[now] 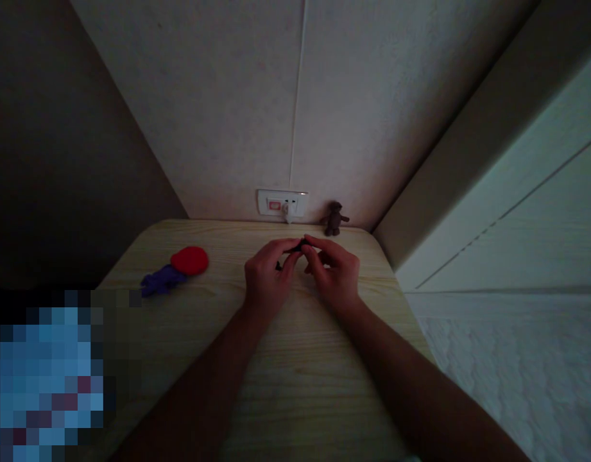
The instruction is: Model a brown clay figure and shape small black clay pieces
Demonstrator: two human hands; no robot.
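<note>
My left hand (269, 269) and my right hand (334, 266) meet over the middle of the table, fingertips pinched together. Between them is a small dark piece (303, 245), mostly covered by the fingers, so its kind cannot be made out. Another dark bit (278, 265) shows inside the curl of my left hand; whether it joins the held piece is unclear. Behind my right hand, a small brown bear-like figure (334, 219) stands upright near the wall with its arms out.
On the table (295, 359), to the left, a flat red round piece (190, 260) touches a crumpled blue-purple piece (164, 280). A wall socket (282, 203) with a plug sits just above the back edge. A pale panel (511, 212) rises on the right. The lower left is pixelated.
</note>
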